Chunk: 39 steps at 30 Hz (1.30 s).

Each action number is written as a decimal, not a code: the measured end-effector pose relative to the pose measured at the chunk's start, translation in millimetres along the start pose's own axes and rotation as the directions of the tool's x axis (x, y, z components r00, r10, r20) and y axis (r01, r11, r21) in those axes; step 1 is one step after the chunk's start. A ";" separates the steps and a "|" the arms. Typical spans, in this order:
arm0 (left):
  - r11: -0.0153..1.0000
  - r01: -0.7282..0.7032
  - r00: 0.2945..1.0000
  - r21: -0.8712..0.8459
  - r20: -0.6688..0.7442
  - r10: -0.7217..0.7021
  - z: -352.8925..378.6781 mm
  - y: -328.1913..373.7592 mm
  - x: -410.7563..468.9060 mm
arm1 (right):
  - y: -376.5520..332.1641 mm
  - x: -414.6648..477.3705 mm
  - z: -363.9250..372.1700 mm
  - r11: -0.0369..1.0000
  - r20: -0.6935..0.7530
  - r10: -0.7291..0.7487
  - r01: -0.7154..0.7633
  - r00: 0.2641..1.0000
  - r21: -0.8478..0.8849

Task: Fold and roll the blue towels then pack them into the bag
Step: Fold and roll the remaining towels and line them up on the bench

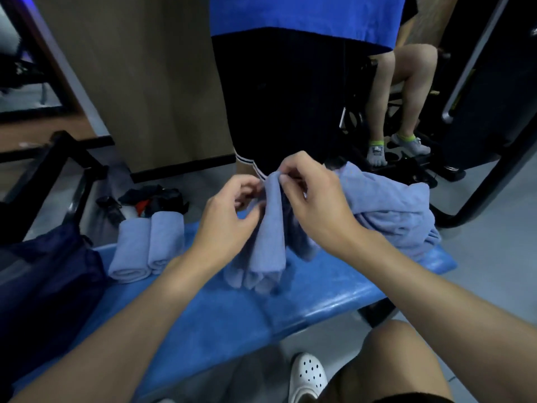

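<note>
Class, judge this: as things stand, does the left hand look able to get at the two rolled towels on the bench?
Probably yes, once freed. The left hand is pinching the towel with the right hand; the rolled towels lie unobstructed to its left.

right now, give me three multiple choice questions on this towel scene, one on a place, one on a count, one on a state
1. Where do the rolled towels lie?
A. on the blue bench
B. on the floor
C. on a shelf

2. How many towels are rolled?
A. five
B. none
C. two

3. What is the state of the towel in the hands?
A. spread flat
B. pinched at its top, hanging
C. rolled tight

Answers:
1 A, they rest on the bench beside the dark bag.
2 C, two rolls lie side by side.
3 B, the left hand and right hand grip its top.
</note>
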<state>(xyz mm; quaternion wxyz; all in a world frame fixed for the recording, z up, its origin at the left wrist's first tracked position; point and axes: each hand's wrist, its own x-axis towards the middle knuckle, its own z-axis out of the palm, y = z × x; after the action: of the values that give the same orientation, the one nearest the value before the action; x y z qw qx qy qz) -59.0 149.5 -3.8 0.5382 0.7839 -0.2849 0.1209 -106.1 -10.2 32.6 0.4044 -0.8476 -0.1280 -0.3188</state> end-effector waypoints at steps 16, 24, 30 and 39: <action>0.778 0.339 0.809 0.528 0.258 -0.528 -32.8 -92.0 -119.2 | 42.8 -59.8 46.5 0.956 0.198 0.201 -0.148 0.959 -0.254; 0.840 0.419 0.904 0.346 -0.068 -0.423 -51.7 -77.4 -67.1 | 66.1 -16.3 51.7 0.897 -0.008 0.401 -0.395 0.916 -0.197; 0.742 0.523 0.800 0.420 0.059 -0.597 -54.5 -103.6 -77.6 | 76.8 -71.2 73.4 0.800 0.228 0.588 -0.516 0.776 -0.307; 0.670 0.560 0.809 0.487 -0.148 -0.569 -46.6 -110.5 -113.2 | 37.6 -113.9 122.7 0.704 0.335 0.704 -0.553 0.626 -0.446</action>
<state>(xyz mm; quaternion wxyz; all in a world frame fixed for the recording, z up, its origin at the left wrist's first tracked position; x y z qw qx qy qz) -81.2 256.5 -127.4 0.3201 0.9472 0.0094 0.0132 -121.7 64.5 -121.0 0.3118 -0.9393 0.1338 0.0513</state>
